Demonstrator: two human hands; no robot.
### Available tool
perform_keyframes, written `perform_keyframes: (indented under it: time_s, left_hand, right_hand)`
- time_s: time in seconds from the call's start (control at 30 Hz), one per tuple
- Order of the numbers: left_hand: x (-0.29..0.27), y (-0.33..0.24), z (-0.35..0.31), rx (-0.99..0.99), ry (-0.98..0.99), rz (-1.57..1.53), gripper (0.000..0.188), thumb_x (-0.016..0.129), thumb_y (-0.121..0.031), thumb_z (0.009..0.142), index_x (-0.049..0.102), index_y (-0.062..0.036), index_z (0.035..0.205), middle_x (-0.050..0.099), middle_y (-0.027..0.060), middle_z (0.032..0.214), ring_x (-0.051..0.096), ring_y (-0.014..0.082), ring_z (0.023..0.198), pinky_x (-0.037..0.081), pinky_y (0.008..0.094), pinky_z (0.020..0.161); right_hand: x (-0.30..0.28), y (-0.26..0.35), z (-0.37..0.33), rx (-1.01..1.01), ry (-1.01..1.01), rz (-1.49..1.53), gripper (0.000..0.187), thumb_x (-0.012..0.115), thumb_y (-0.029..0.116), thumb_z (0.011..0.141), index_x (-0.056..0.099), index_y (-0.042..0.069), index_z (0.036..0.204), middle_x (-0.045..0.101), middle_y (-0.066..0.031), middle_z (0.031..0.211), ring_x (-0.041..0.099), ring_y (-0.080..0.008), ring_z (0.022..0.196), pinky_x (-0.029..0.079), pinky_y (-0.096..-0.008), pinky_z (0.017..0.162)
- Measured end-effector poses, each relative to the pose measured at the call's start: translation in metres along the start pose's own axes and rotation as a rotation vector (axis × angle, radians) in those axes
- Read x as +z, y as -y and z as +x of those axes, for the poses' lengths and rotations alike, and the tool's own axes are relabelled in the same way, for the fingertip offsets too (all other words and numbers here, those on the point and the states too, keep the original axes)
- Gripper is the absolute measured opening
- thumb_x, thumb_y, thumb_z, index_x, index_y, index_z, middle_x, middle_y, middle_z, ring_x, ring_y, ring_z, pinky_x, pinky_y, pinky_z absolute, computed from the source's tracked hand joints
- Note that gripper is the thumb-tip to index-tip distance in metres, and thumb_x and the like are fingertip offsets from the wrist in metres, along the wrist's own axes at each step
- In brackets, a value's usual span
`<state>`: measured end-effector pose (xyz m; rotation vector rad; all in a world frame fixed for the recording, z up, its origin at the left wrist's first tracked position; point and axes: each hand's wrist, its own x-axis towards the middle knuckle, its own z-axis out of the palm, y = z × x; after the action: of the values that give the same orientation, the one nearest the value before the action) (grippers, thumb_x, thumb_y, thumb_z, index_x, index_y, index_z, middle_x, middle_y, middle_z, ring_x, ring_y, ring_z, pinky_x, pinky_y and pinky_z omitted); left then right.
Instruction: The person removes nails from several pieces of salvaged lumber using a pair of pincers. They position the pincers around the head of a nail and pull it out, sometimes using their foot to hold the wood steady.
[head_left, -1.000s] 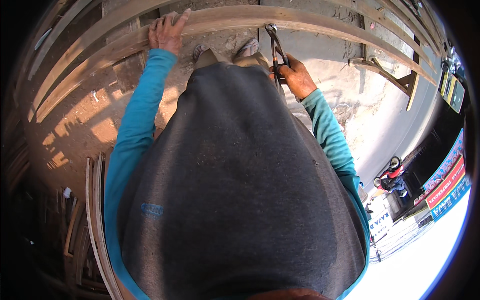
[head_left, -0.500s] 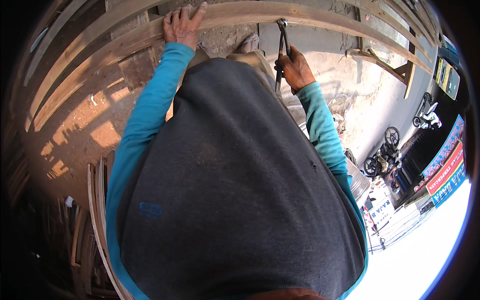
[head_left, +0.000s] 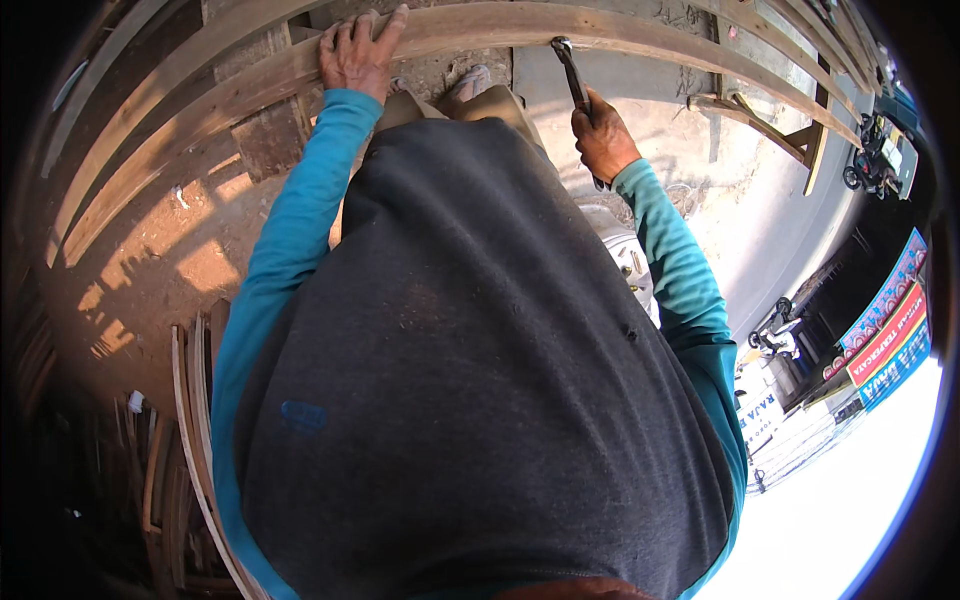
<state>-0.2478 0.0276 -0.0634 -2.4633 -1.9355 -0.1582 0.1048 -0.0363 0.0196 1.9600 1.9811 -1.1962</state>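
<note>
While the right hand (head_left: 604,138) wraps its fingers firmly around the handles of the dark pliers (head_left: 569,70), the tool's head juts out beyond the knuckles, up at the lower edge of the long wooden board (head_left: 480,25). Whether the jaws bite on anything there, I can't tell. Over to the left hand (head_left: 355,58): fingers loosely spread, thumb apart, laid over that same board, well to the left of the pliers. So the board runs under the left fingers and just past the right ones, with the tool bridging the gap.

Moving out, 2 teal sleeves (head_left: 292,225) frame a dark shirt (head_left: 480,350). Beside the right forearm sits a pale bucket (head_left: 625,255), partly hidden. More wood strips (head_left: 160,480) stand at lower left, and off to the right there's a motorbike (head_left: 775,332) near a red and blue banner (head_left: 890,350).
</note>
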Motion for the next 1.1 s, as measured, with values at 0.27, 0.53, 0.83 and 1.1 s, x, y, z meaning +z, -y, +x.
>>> perform_keyframes:
  time_s: [0.27, 0.53, 0.83, 1.1]
  left_hand:
    - [0.006, 0.003, -0.002, 0.020, -0.009, -0.047, 0.087, 0.076, -0.008, 0.072, 0.044, -0.0371, 0.146, 0.055, 0.0047, 0.132, 0.051, 0.0275, 0.126, 0.034, 0.0479, 0.109]
    - [0.001, 0.003, 0.002, 0.044, 0.034, -0.043, 0.087, 0.075, -0.006, 0.071, 0.044, -0.0378, 0.146, 0.056, 0.0047, 0.132, 0.052, 0.0294, 0.124, 0.036, 0.0493, 0.108]
    - [-0.027, 0.007, 0.027, 0.033, 0.292, -0.056, 0.089, 0.078, -0.009, 0.071, 0.040, -0.0364, 0.146, 0.055, 0.0059, 0.132, 0.054, 0.0339, 0.121, 0.041, 0.0513, 0.105]
    - [-0.004, 0.046, 0.064, -0.046, 0.663, -0.103, 0.070, 0.074, -0.022, 0.080, 0.046, -0.0297, 0.143, 0.055, 0.0101, 0.138, 0.052, 0.0361, 0.126, 0.042, 0.0508, 0.105]
  right_hand:
    - [-0.013, -0.009, -0.004, -0.277, -0.157, -0.050, 0.037, 0.044, 0.005, 0.094, 0.048, -0.004, 0.129, 0.056, -0.0186, 0.086, 0.058, -0.0278, 0.065, 0.050, -0.0398, 0.067]
    - [-0.092, -0.015, 0.014, -0.050, 0.309, 0.108, 0.037, 0.050, 0.019, 0.099, 0.050, 0.002, 0.133, 0.066, -0.0282, 0.098, 0.062, -0.0458, 0.091, 0.049, -0.0478, 0.083]
    - [-0.178, -0.143, 0.021, -0.290, 0.150, -0.570, 0.039, 0.049, 0.022, 0.102, 0.052, 0.005, 0.136, 0.069, -0.0214, 0.097, 0.069, -0.0373, 0.087, 0.056, -0.0430, 0.077]
    - [-0.074, -0.083, -0.007, 0.321, 0.248, 1.207, 0.070, 0.046, 0.005, 0.086, 0.025, -0.005, 0.152, 0.065, -0.0242, 0.114, 0.068, -0.0312, 0.104, 0.056, -0.0378, 0.092]
